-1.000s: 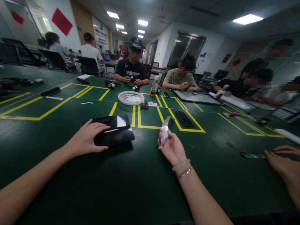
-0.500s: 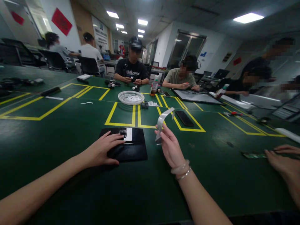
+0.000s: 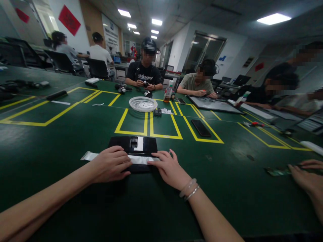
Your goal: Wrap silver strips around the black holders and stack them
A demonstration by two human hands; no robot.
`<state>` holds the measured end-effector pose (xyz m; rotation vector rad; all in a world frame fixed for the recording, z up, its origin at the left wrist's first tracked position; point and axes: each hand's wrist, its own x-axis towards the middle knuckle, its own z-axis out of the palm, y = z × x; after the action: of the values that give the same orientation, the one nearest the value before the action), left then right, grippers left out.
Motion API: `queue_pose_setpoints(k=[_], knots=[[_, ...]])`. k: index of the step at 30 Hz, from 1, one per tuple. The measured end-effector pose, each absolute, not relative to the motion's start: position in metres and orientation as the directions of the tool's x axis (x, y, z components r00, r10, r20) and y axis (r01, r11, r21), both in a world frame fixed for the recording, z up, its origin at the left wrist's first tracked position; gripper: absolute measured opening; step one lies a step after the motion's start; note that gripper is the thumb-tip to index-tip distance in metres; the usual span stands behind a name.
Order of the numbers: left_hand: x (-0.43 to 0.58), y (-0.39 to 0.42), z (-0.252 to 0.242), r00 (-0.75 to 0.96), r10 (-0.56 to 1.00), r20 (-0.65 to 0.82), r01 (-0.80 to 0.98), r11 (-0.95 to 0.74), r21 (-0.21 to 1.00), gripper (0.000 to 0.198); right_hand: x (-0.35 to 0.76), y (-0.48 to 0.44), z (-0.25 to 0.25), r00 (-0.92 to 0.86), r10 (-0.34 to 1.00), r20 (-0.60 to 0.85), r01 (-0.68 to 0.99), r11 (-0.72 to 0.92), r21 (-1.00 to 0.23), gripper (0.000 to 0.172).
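A silvery-white flat ribbon cable stretches sideways across a glossy black panel, its left end sticking out past the panel over the table. My left hand is closed over the cable near the panel's left side, fingers together and partly curled; what lies under the palm is hidden. At the cable's right end, my right hand holds it against the panel with its fingertips, other fingers slightly raised. Above the cable, the panel carries a white patch beside a small dark square part.
Yellow tape outlines mark the green table. Beyond the panel are a white basket, a phone and a bottle. At right, another person's hand touches a green circuit board. Several people sit around.
My right hand has come down and left, bringing the ribbon cable from the air onto the panel. My left hand has shifted slightly and now lies over the cable.
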<state>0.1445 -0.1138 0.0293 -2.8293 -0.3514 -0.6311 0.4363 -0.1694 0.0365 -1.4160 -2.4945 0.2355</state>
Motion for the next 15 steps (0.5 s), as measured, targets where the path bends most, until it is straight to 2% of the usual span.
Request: queue_pose_setpoints(k=[2,5,15], knots=[[0.1465,-0.1103,0.0265,0.897,0.255,0.362,0.31,-0.945,-0.103,0.013,0.4356,-0.1699,0.0351,-0.487,0.861,0.145,0.838,0.507,-0.202,0.049],[0.1475,-0.1078,0.0223,0.893,0.301,0.334,0.336,-0.94,-0.054,0.011,0.4354,-0.1704,0.035,-0.489,0.861,0.142,0.846,0.508,-0.164,0.047],[0.1498,-0.1087,0.0221,0.89,0.246,0.384,0.3,-0.95,-0.085,0.02,0.4342,-0.1716,0.036,-0.472,0.87,0.142,0.858,0.491,-0.154,0.041]])
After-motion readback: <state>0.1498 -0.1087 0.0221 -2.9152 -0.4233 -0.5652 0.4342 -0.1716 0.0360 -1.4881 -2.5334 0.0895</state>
